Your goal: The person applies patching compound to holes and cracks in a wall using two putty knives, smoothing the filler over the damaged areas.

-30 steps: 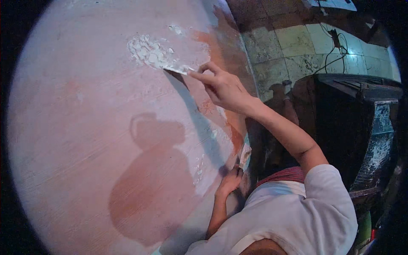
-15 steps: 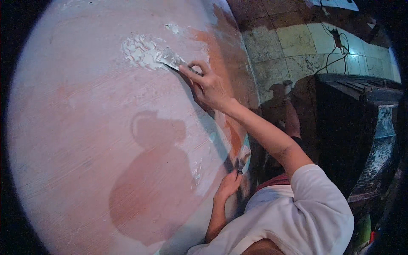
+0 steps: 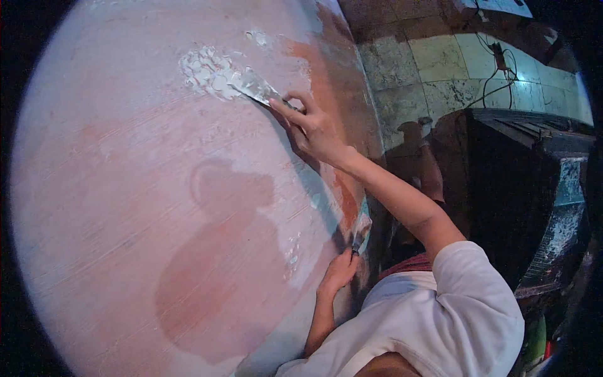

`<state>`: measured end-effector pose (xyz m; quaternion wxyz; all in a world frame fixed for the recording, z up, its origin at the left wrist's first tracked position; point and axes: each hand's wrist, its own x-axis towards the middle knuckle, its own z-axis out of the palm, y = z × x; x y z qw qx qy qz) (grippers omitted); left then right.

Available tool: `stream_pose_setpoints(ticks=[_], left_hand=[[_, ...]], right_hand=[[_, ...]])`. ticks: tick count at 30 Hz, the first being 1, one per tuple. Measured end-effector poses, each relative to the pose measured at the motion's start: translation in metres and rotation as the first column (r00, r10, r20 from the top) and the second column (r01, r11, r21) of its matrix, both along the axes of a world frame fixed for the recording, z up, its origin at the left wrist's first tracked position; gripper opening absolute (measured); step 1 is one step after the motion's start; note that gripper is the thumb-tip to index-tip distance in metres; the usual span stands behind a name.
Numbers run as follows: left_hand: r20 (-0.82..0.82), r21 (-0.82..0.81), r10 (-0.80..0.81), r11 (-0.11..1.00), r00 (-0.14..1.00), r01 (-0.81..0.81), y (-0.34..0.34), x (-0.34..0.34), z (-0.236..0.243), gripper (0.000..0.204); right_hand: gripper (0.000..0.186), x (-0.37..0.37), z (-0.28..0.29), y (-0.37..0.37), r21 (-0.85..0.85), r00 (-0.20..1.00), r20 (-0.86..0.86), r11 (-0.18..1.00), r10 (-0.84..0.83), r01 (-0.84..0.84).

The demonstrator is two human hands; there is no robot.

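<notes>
Putty knife (image 3: 254,86) at filler patch's (image 3: 206,72) right edge

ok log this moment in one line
right hand: holds putty knife on wall | blade at white filler patch | left hand: holds second scraper, low

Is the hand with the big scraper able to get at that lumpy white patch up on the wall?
Probably yes. The right hand holds a scraper whose blade already lies at the edge of the white patch, and nothing stands between them on the wall.
</notes>
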<state>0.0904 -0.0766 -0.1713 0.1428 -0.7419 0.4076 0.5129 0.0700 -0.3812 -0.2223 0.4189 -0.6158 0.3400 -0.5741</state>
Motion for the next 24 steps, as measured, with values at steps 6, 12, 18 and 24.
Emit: stream_pose_setpoints(ticks=[6,12,18,24], left_hand=[[-0.01,0.108,0.113,0.988,0.994,-0.111,-0.028,-0.012,0.019,0.033],[-0.005,0.021,0.014,1.0,1.0,-0.014,-0.004,-0.002,-0.001,0.036],[-0.004,0.051,0.112,0.992,0.994,-0.111,-0.006,-0.006,0.001,0.04],[-0.028,0.086,0.15,0.985,0.988,-0.147,-0.001,-0.002,0.003,0.043]], right_hand=[[0.05,-0.04,0.015,0.003,0.113,0.996,-0.082,0.993,0.025,-0.016],[0.046,-0.048,0.047,-0.034,-0.058,0.979,-0.197,0.996,0.052,-0.064],[0.043,-0.071,0.055,-0.022,-0.061,0.929,-0.318,0.974,0.189,-0.219],[0.043,-0.089,0.072,-0.028,-0.069,0.924,-0.339,0.974,0.179,-0.214]])
